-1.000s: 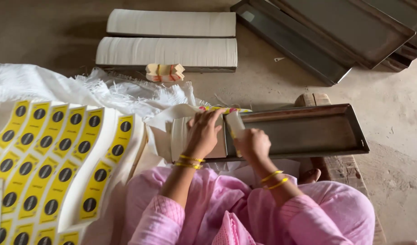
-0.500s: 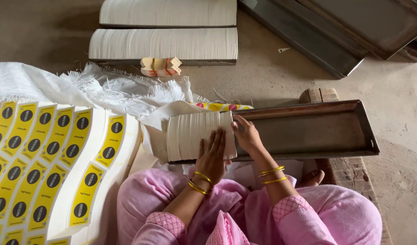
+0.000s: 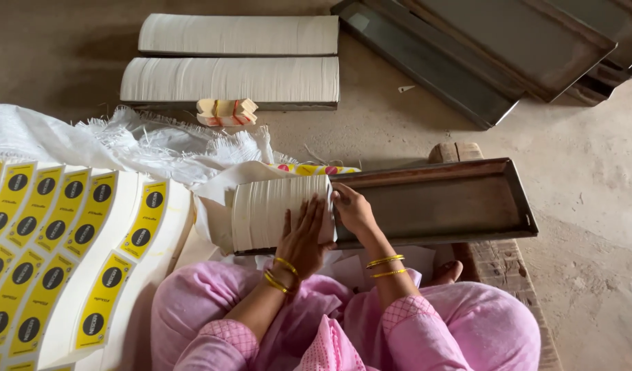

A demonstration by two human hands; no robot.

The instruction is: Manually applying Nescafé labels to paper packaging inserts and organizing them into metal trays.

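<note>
Upright stack of thin white paper sheets (image 3: pixel 275 211), packed on edge at the left end of a long shallow dark metal tray (image 3: pixel 453 206), roughly filling that end. Left hand (image 3: pixel 303 237) laid flat, fingers spread, against the stack's near right face, pressing rather than gripping. Right hand (image 3: pixel 352 209) just beside it at the stack's right end, fingers curled onto the last sheets, thumb side toward the tray's bare floor; loosely bent, nothing lifted. Gold bangles on both wrists. Tray resting on a low wooden block (image 3: pixel 498 264) on the bare concrete floor (image 3: pixel 591 158), near the floor's middle. Pink-clad knees (image 3: pixel 467 330) just below the tray. Left of the stack, crumpled white wrapping paper (image 3: pixel 216 189), then fanned sheets of yellow labels with black circles (image 3: pixel 48 240) spread toward the left edge over a white woven sack (image 3: pixel 69 137). Toward the far edge, two long white paper stacks (image 3: pixel 233 79) lying side by side, a small bundle of tan cards (image 3: pixel 227 112) in front. More dark metal trays (image 3: pixel 494 48) piled at the far right corner.
</note>
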